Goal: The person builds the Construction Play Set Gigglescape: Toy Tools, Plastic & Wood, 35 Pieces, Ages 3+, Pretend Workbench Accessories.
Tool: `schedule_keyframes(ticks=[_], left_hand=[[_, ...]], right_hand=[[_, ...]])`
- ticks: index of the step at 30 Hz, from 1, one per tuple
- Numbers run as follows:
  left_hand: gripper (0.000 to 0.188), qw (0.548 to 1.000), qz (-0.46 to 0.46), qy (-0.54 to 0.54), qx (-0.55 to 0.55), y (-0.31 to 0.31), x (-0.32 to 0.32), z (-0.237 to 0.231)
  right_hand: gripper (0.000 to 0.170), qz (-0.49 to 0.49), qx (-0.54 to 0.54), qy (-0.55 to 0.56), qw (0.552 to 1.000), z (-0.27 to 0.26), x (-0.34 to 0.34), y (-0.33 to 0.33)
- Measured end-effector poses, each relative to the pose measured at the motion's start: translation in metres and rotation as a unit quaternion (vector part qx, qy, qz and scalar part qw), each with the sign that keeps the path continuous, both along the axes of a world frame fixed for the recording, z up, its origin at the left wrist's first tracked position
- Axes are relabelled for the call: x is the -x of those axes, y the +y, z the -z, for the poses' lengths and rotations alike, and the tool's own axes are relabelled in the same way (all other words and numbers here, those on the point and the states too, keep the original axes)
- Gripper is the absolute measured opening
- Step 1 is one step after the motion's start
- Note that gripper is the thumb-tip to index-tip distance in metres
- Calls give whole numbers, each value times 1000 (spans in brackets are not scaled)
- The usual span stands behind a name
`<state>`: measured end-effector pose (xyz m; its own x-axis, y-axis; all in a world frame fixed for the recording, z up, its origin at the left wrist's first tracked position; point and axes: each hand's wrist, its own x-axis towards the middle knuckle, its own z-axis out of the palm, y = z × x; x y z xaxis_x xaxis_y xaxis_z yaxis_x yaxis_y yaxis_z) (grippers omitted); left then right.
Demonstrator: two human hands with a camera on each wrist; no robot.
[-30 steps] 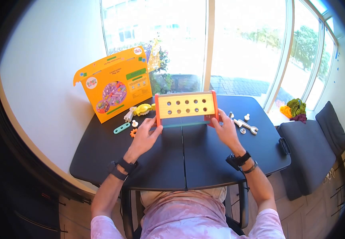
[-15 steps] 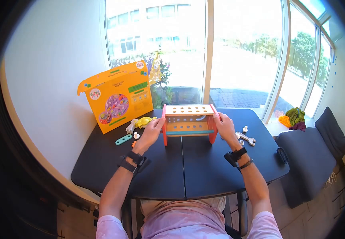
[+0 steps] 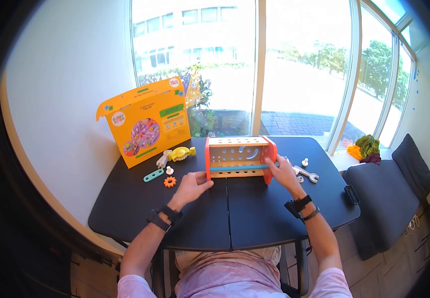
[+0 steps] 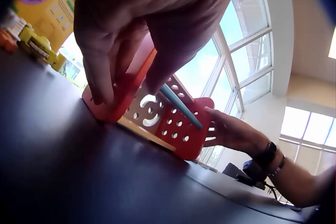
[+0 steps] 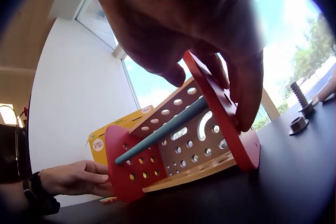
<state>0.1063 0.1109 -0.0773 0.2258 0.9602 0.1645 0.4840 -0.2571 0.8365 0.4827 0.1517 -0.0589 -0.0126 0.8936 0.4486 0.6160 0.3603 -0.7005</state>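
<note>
A wooden toy toolbox [image 3: 237,155] with red end panels, hole-punched boards and a teal rod [image 3: 239,168] stands on the black table, its open side toward me. My left hand [image 3: 192,187] pinches the lower front corner of the left red panel [image 4: 137,85], thumb on one face and fingers on the other. At the opposite end, my right hand [image 3: 284,175] grips the right red panel [image 5: 223,111], its thumb on the inner side and fingers outside. The rod runs between both panels along the front.
Left of the toolbox lie an orange gear [image 3: 170,182], a teal strip [image 3: 153,175], a white bolt [image 3: 169,170] and a yellow toy tool [image 3: 181,153]. An orange box [image 3: 148,121] stands behind them. Right are a grey wrench [image 3: 308,175] and another white bolt [image 3: 305,162].
The toolbox has come down onto the table and tipped so its open side faces me. My left hand has slid down to the lower corner; my right stays at the right panel.
</note>
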Motion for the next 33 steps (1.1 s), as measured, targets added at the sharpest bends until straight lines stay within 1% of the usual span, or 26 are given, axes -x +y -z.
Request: schedule_keyframes(ticks=[1, 4, 7, 10, 12, 16, 24, 33], left_hand=[[49, 1000, 5, 0, -9, -5, -4, 6], [60, 998, 44, -35, -16, -9, -10, 12], [77, 993, 106, -59, 5, 2, -12, 22], [82, 979, 132, -133, 76, 13, -15, 35], [80, 970, 160, -146, 106, 20, -19, 41], [74, 963, 182, -140, 141, 11, -32, 19], [77, 962, 200, -130, 132, 14, -33, 18], [78, 959, 202, -128, 152, 16, -34, 19]], right_hand=[[41, -28, 29, 8, 999, 2, 0, -9], [34, -53, 39, 1, 998, 21, -8, -8], [32, -6, 43, -33, 998, 19, -14, -4], [32, 25, 19, -75, 997, 29, -28, 12], [35, 35, 21, -78, 996, 30, -38, 17], [35, 40, 31, -82, 995, 33, -53, 23], [33, 47, 38, -94, 994, 23, -52, 6], [33, 22, 18, -63, 998, 33, -65, 7]])
